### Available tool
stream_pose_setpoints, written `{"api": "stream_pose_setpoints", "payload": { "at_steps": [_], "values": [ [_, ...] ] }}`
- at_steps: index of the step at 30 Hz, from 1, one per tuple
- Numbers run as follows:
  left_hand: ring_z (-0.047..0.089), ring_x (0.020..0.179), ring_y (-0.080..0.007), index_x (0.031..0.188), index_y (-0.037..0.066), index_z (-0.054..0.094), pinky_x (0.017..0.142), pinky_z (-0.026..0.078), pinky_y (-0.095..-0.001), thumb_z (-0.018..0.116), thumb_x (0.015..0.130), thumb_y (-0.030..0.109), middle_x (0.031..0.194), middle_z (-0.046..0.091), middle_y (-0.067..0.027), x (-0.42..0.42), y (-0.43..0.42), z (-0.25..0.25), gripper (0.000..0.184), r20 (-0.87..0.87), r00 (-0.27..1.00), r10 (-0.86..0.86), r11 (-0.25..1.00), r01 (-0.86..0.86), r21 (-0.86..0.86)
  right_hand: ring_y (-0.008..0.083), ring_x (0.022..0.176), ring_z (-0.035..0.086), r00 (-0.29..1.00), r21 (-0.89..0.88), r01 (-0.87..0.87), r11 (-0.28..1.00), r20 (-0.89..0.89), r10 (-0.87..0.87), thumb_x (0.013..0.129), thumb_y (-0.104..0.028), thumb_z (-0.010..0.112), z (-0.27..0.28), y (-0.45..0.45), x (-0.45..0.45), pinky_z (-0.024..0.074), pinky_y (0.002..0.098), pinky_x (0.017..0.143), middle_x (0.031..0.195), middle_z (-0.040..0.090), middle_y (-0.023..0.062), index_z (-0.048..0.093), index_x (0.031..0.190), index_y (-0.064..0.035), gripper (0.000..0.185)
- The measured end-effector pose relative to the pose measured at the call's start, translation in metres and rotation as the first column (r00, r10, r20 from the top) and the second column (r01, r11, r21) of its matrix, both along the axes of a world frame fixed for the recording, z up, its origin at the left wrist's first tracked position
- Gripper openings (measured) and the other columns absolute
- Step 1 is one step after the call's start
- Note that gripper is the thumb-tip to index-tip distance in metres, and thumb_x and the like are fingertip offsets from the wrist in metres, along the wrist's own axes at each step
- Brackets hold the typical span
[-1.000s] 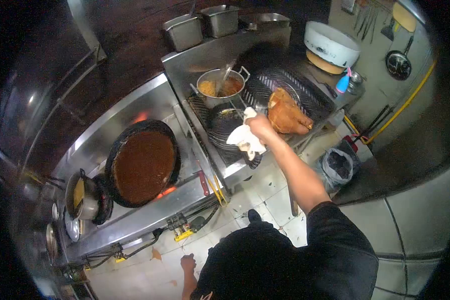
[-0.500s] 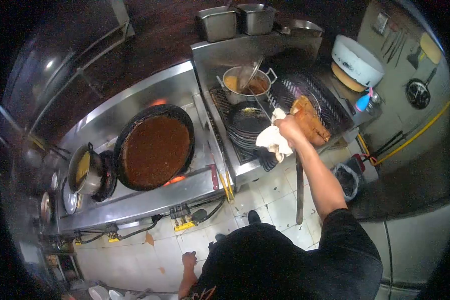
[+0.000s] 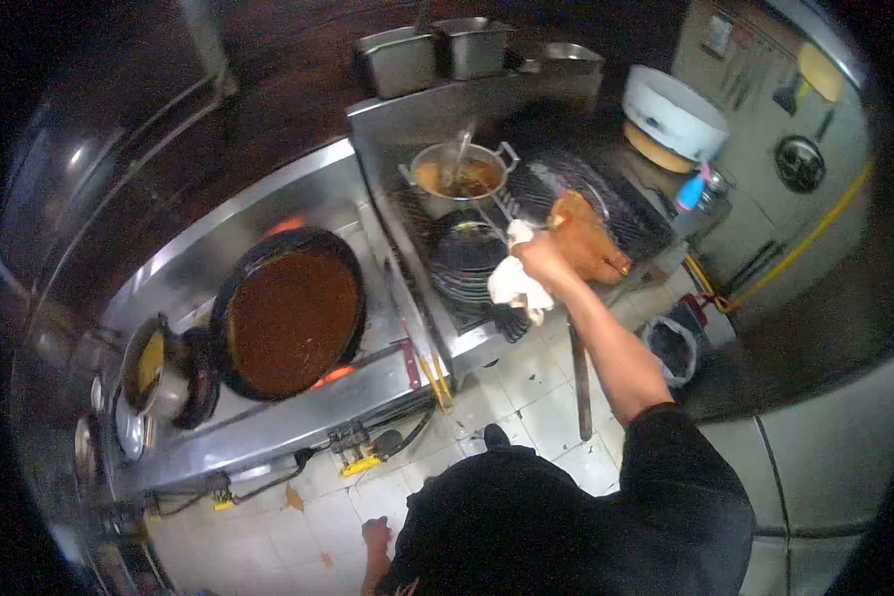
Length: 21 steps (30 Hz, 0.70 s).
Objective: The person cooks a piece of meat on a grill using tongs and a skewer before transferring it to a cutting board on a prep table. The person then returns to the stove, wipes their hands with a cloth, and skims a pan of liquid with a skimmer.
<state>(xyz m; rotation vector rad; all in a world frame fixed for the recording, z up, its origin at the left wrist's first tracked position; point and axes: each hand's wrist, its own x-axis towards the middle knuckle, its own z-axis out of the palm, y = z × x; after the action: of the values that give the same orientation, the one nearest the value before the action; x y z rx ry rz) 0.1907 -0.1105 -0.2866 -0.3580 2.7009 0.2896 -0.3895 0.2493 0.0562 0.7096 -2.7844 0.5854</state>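
My right hand (image 3: 541, 258) is closed on a bunched white cloth (image 3: 520, 290) at the front of the stove. A thin metal utensil (image 3: 490, 218) runs from the cloth toward a two-handled pot (image 3: 426, 206); its kind is blurred. The pot holds brownish food, with another metal utensil (image 3: 461, 159) standing in it. Just right of my hand, a large browned piece of meat (image 3: 584, 238) lies on the grate. Below the pot sits a stack of dark pans (image 3: 464, 260). My left hand (image 3: 375, 534) hangs low at my side, fingers curled, apparently around nothing.
A wide black pan (image 3: 293, 318) of dark brown sauce sits over flame on the left, beside a smaller pot (image 3: 169, 372). A red-handled knife (image 3: 410, 364) lies on the stove edge. White basin (image 3: 673, 111) stands at back right; a lined bin (image 3: 671, 351) is below.
The whole view has shifted slightly, moving the stove leftward in the picture. My right hand still grips the cloth near the meat, and my left hand stays low.
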Motion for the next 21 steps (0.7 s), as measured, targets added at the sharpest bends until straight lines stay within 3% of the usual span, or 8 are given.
{"api": "stream_pose_setpoints", "payload": {
  "at_steps": [1, 2, 3, 4, 6, 12, 19, 21],
  "values": [
    [0.061, 0.069, -0.0255, 0.078, 0.015, 0.061, 0.059, 0.048, -0.0407, 0.057, 0.073, 0.022, 0.071, 0.064, -0.0066, -0.009, 0.003, 0.01, 0.01, 0.09, 0.996, 0.017, 0.999, -0.014, -0.038, 0.0212, 0.053, 0.054, 0.982, 0.141, -0.041, 0.989, -0.175, 0.065, 0.075, -0.013, 0.053, -0.006, 0.003, -0.005, 0.0435, 0.038, 0.048, 0.062, 0.057, 0.0155, 0.058, 0.073, 0.0043, 0.018],
    [0.061, 0.069, -0.0259, 0.08, 0.015, 0.062, 0.059, 0.048, -0.0412, 0.055, 0.076, 0.021, 0.071, 0.064, -0.0069, -0.011, 0.008, 0.023, 0.01, 0.185, 0.981, 0.059, 0.996, -0.046, -0.074, 0.0181, 0.052, 0.054, 0.882, -0.345, 0.335, 0.877, 0.443, -0.163, 0.076, -0.013, 0.051, 0.033, -0.016, 0.02, 0.0442, 0.0348, 0.046, 0.059, 0.055, 0.0097, 0.058, 0.076, 0.0011, 0.015],
    [0.061, 0.066, -0.0271, 0.079, 0.013, 0.064, 0.058, 0.048, -0.0416, 0.053, 0.08, 0.024, 0.067, 0.063, -0.0088, 0.006, -0.003, -0.01, 0.015, 0.053, 0.993, 0.103, 0.994, -0.105, 0.041, 0.0153, 0.052, 0.054, 0.867, -0.436, 0.306, 0.846, 0.495, -0.058, 0.076, -0.013, 0.05, 0.045, -0.023, 0.027, 0.044, 0.0322, 0.044, 0.06, 0.055, 0.0057, 0.057, 0.081, 0.0007, 0.016],
    [0.06, 0.06, -0.029, 0.073, 0.01, 0.065, 0.058, 0.049, -0.0424, 0.05, 0.083, 0.031, 0.062, 0.061, -0.0117, 0.008, -0.002, -0.025, 0.027, 0.134, 0.782, 0.608, 0.7, -0.608, 0.374, 0.0152, 0.053, 0.055, 0.901, -0.425, 0.205, 0.882, 0.433, -0.001, 0.076, -0.012, 0.05, 0.066, -0.028, 0.042, 0.0448, 0.0315, 0.046, 0.062, 0.056, 0.006, 0.058, 0.083, 0.0016, 0.018],
    [0.06, 0.059, -0.029, 0.067, 0.007, 0.064, 0.059, 0.049, -0.0426, 0.042, 0.087, 0.035, 0.063, 0.061, -0.0152, 0.017, -0.005, -0.056, 0.041, 0.169, 0.583, 0.795, 0.473, -0.77, 0.429, 0.0249, 0.062, 0.062, 0.956, -0.365, -0.019, 0.931, 0.267, 0.124, 0.071, -0.007, 0.052, 0.084, -0.046, 0.061, 0.048, 0.0367, 0.059, 0.068, 0.062, 0.0166, 0.058, 0.085, 0.0041, 0.019],
    [0.047, 0.036, -0.014, 0.065, 0.007, 0.052, 0.032, 0.038, -0.0291, 0.063, 0.08, 0.026, 0.051, 0.05, -0.0041, 0.012, 0.0, -0.056, 0.026, -0.409, 0.774, 0.484, 0.86, -0.335, 0.384, 0.0304, 0.069, 0.063, 0.705, -0.342, -0.371, 0.863, 0.501, 0.502, 0.069, -0.009, 0.056, 0.081, -0.132, 0.133, 0.0483, 0.0377, 0.066, 0.076, 0.063, 0.0209, 0.059, 0.093, 0.0025, 0.026],
    [0.06, 0.076, -0.0317, 0.077, 0.012, 0.061, 0.066, 0.049, -0.0432, 0.049, 0.078, 0.021, 0.08, 0.062, -0.0151, 0.033, 0.031, -0.022, 0.015, 0.091, 0.961, 0.261, 0.965, -0.263, 0.018, 0.0353, 0.077, 0.062, 0.555, -0.1, -0.646, 0.757, 0.62, 0.555, 0.069, -0.013, 0.054, 0.05, -0.232, 0.167, 0.0484, 0.0402, 0.07, 0.079, 0.061, 0.0266, 0.061, 0.086, 0.0042, 0.025],
    [0.061, 0.074, -0.0273, 0.077, 0.01, 0.061, 0.065, 0.05, -0.0403, 0.048, 0.079, 0.025, 0.071, 0.061, -0.0125, 0.039, 0.041, -0.007, 0.019, 0.236, 0.857, 0.459, 0.843, -0.503, 0.188, 0.0369, 0.079, 0.062, 0.599, 0.005, -0.649, 0.761, 0.619, 0.507, 0.07, -0.014, 0.053, 0.027, -0.253, 0.157, 0.0487, 0.0411, 0.071, 0.081, 0.061, 0.0272, 0.062, 0.083, 0.0051, 0.024]
  ]
}}
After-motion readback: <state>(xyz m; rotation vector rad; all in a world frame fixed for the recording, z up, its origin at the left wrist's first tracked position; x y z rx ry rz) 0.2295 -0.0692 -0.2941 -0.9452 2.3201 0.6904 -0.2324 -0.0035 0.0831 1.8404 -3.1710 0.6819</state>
